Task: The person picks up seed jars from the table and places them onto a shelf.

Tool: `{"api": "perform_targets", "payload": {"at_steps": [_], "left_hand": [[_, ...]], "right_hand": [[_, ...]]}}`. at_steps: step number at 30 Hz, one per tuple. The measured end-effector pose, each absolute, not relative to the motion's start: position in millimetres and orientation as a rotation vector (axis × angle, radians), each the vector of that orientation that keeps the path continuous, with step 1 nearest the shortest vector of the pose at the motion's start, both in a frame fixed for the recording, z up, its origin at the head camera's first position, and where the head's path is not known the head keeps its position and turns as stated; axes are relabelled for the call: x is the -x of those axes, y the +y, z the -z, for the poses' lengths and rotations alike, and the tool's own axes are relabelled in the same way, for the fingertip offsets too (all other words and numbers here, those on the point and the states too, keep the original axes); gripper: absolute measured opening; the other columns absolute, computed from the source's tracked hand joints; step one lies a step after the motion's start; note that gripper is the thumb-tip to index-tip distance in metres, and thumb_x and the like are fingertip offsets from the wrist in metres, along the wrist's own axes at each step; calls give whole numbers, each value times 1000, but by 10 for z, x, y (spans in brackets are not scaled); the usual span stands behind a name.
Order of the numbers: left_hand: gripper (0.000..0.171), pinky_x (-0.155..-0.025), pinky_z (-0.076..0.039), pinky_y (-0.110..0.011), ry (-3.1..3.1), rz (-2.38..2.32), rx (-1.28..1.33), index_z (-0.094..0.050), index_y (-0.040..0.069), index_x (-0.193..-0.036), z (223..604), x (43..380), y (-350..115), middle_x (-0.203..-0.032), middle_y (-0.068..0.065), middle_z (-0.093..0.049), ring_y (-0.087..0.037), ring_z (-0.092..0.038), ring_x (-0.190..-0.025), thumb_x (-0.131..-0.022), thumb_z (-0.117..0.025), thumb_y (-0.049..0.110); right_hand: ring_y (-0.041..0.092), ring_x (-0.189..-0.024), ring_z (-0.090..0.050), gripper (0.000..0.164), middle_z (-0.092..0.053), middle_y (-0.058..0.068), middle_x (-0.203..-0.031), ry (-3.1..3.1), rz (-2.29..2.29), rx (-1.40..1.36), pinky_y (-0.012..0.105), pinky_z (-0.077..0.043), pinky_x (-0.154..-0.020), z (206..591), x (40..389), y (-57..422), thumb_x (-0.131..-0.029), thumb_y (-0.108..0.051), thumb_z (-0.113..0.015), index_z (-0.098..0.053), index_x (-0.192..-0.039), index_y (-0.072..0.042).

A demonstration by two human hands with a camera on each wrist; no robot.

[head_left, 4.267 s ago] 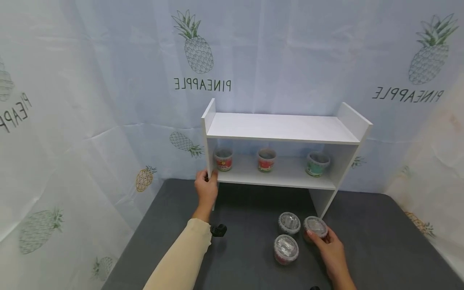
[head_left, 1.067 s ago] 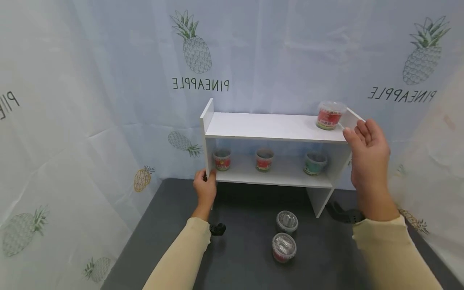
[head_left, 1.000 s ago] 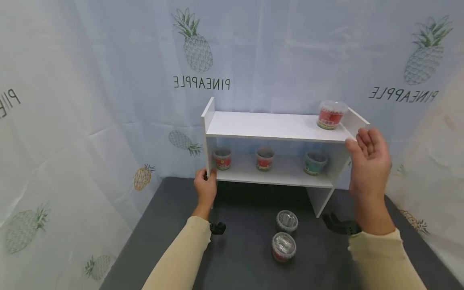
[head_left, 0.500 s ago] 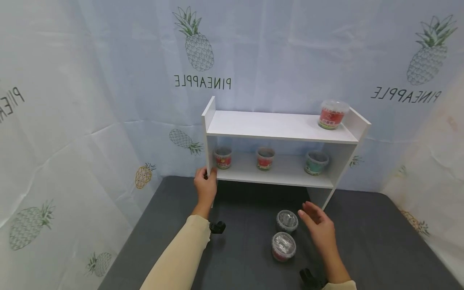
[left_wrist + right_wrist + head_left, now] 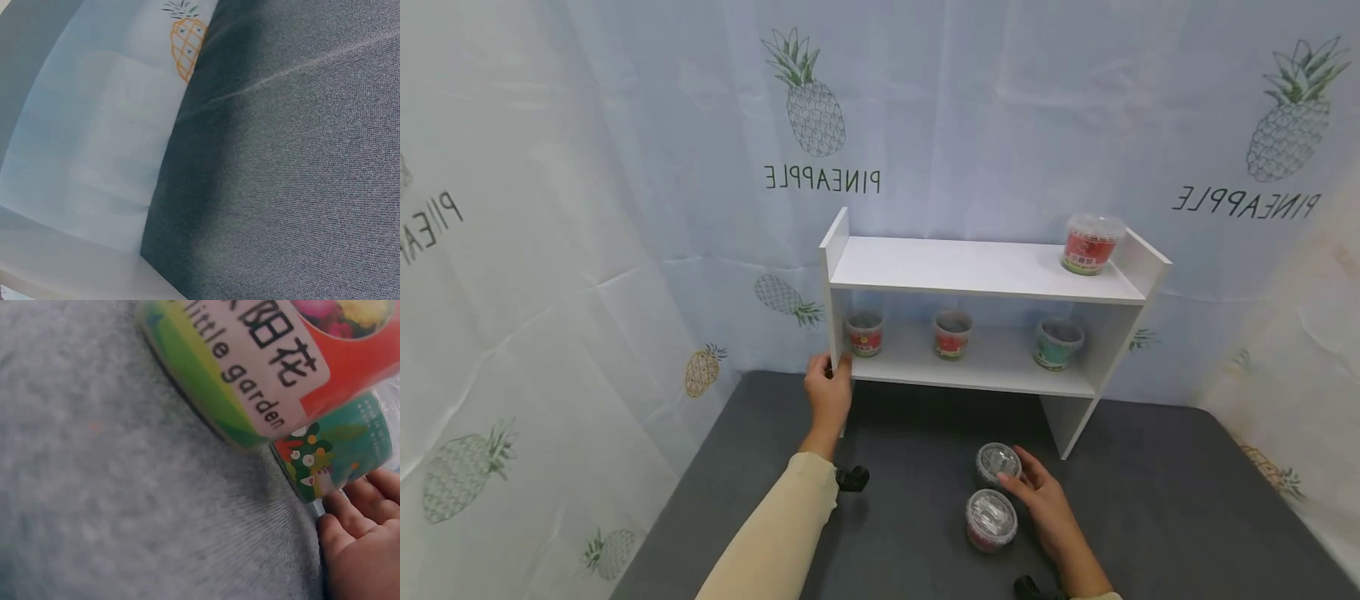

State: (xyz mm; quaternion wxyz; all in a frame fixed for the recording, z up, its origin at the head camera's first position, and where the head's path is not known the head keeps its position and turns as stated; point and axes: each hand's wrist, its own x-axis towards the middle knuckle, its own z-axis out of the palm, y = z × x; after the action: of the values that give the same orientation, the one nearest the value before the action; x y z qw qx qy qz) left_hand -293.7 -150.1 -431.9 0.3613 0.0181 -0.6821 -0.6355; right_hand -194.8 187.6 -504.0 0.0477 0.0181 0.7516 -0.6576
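My left hand (image 5: 827, 398) grips the left side panel of a white two-tier shelf (image 5: 977, 267) at its lower board. In the left wrist view that hand does not show. My right hand (image 5: 1043, 502) holds a lidded plastic cup (image 5: 997, 461) on the table, thumb at the near side of the lid and fingers around its right side. The right wrist view shows this cup's teal, flower-printed label (image 5: 340, 447) beside the fingers (image 5: 356, 515). Just nearer stands a red-labelled lidded cup (image 5: 991, 521), marked "little garden" in the right wrist view.
A red-labelled cup (image 5: 1088, 247) stands at the upper board's right end. On the lower board are two red cups (image 5: 865, 335) (image 5: 952, 337) and a teal one (image 5: 1057, 346). A pineapple-print curtain (image 5: 970, 108) hangs behind the dark table (image 5: 910, 467).
A red-labelled cup moved from the table to the upper board's right end. My right hand let go of it, came back down and took the teal cup. My left hand stayed on the shelf.
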Motion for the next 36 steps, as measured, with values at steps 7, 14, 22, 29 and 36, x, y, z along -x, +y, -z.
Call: {"api": "perform_targets", "payload": {"at_steps": [7,14,22,29,36], "left_hand": [[22,-66,-43,-28,-1763,1609,-74,-72,-1,-102,4331,2951,-1479,-96,-15,-56,-14,-50,-76,-94,-67,18],[17,-68,-43,-32,-1773,1617,-85,-69,-9,-102,4234,2881,-1425,-95,-19,-55,-19,-50,-77,-94,-64,6],[20,-68,-45,-32,-1787,1615,-72,-70,-3,-102,4194,2871,-1432,-96,-15,-56,-21,-53,-79,-95,-65,14],[21,-71,-48,-31,-1779,1620,-60,-70,0,-102,4289,2943,-1487,-96,-12,-57,-23,-57,-84,-95,-66,19],[21,-70,-48,-29,-1766,1611,-75,-71,-1,-102,4317,2935,-1482,-93,-11,-57,-20,-56,-81,-94,-67,18]], "right_hand": [[30,-141,-33,73,-34,21,-156,2309,1956,-70,10,-41,-88,5081,1975,1860,-94,-27,-66,-30,-153,-4],[26,-139,-37,71,-38,20,-154,2322,1938,-38,11,-41,-88,5092,1960,1853,-94,-27,-67,-32,-152,-5],[33,-142,-33,77,-35,25,-154,2346,1897,-47,20,-39,-99,5138,1977,1867,-95,-32,-65,-28,-152,3],[32,-139,-36,74,-40,26,-150,2374,1924,-46,6,-36,-87,5139,1977,1840,-95,-31,-65,-31,-150,5],[33,-138,-38,73,-42,27,-148,2439,1903,-91,4,-33,-85,5140,1962,1853,-94,-32,-66,-34,-148,6]]}}
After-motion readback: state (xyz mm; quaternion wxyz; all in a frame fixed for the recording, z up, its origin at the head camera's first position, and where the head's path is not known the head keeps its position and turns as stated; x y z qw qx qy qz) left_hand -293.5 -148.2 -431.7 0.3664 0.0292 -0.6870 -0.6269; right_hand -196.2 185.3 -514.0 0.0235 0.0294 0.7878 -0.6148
